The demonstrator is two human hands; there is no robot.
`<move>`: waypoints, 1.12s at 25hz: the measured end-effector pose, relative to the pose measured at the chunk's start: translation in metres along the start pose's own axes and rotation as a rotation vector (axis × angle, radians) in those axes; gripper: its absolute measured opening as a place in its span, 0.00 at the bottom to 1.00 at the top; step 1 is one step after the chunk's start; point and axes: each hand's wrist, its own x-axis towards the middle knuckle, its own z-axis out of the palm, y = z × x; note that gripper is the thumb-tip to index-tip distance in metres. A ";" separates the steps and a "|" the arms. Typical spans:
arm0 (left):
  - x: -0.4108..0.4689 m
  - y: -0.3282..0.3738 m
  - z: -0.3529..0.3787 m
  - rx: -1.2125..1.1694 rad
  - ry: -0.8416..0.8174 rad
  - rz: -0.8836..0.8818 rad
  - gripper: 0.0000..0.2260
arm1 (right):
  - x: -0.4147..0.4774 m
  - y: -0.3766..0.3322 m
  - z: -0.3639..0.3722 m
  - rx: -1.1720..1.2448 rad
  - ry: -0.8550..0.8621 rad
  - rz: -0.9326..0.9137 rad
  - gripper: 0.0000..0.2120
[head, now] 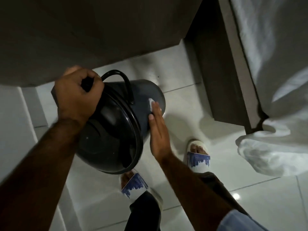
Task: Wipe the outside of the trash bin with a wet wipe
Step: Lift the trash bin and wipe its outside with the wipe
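At the bottom of the frame I see my two bare forearms reaching forward, and below them my feet in white slides with blue print (198, 160) on the glossy white tiled floor (250, 189). My left hand (78, 95), in the middle left of the frame, is clenched around the black handle (120, 77) of the dark round plastic trash bin (113, 130). The bin hangs tilted in the centre of the frame, lifted above the floor, its open mouth turned toward me. My right hand (157, 130) lies flat with straight fingers on the outer wall of the bin, pressing the small white wet wipe (151, 103) against it; only a corner of the wipe shows beyond the fingertips.

I judge that the wiping is in progress. The wall under my palm shows a dull bluish sheen, but I cannot tell if it is already clean or only wet. The far side and the bottom of the bin are hidden, so I think these parts remain, and the bin must be turned.

Farther, a dark brown cabinet (100, 30) fills the upper left, and a white crumpled sheet (275, 64) hangs in the upper right.
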 end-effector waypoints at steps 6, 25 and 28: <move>0.001 -0.004 0.004 0.011 0.003 0.008 0.10 | 0.090 -0.021 -0.005 0.332 0.166 0.443 0.27; 0.008 0.020 0.015 0.120 0.020 -0.047 0.10 | 0.074 0.014 -0.022 0.354 0.450 0.658 0.11; 0.017 0.034 0.020 0.136 -0.033 -0.036 0.09 | 0.076 0.014 -0.037 0.158 0.464 0.573 0.06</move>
